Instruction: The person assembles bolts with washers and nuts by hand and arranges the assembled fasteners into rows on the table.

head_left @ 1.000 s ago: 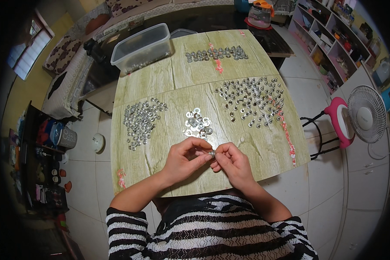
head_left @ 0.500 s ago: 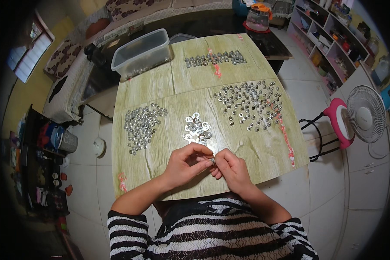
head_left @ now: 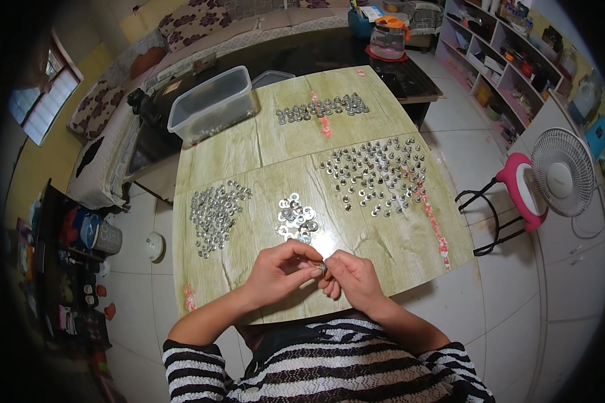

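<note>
My left hand [head_left: 275, 277] and my right hand [head_left: 355, 279] meet over the near edge of the table, fingers pinched together. Between their fingertips is a small metal bolt [head_left: 323, 268], mostly covered, so I cannot make out what is fitted on it. Just beyond the hands lies a loose heap of flat silver washers [head_left: 296, 216]. Small shiny nuts [head_left: 215, 213] are spread at the left. To the right, many bolts [head_left: 376, 173] stand on their heads with shanks up. More small metal fasteners [head_left: 323, 109] stand in rows toward the far side.
A clear plastic tub [head_left: 215, 124] with some small metal pieces in it sits at the table's far left corner. Behind the wood-patterned table [head_left: 275, 148] is a dark table [head_left: 302, 40] bearing a jug [head_left: 387, 41]. A fan [head_left: 562, 176] and pink-topped stool [head_left: 517, 195] stand at right.
The whole view has shifted slightly, so the table and its contents appear lower and a little left. Both hands keep their pinch on the bolt, with only slight finger movement.
</note>
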A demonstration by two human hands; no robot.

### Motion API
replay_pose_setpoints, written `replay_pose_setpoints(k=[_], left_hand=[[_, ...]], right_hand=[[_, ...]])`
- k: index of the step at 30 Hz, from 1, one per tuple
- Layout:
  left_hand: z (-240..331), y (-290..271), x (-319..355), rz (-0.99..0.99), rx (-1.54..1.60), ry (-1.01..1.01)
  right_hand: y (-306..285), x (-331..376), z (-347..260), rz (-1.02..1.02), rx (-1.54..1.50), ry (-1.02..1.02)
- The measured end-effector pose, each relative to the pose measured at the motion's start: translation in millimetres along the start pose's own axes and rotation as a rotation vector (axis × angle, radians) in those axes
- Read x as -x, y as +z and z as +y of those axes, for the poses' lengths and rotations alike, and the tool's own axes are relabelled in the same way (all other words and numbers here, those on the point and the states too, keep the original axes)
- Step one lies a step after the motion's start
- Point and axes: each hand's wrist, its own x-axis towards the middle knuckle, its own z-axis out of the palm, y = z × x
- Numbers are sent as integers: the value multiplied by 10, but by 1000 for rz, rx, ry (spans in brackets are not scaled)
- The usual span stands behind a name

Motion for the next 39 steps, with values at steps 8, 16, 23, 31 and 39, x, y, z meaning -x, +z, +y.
replay_pose_setpoints(k=[8,16,23,31,39], left_hand=[[239,-307,-692,-1,-347,40],[-32,-671,-2144,-5,-603,108],[-184,-646,-2946,-13,-749,81],[-344,-562,-3207,-52,-1065,202],[-352,-578,-3270,-94,-1117,221]], right_hand=[[-156,166,-113,161,53,-157],[-332,222,-44,335,573,-422],[-413,223,24,354,625,-467],[-447,214,22,315,668,-521],[-468,196,23,302,693,-561]])
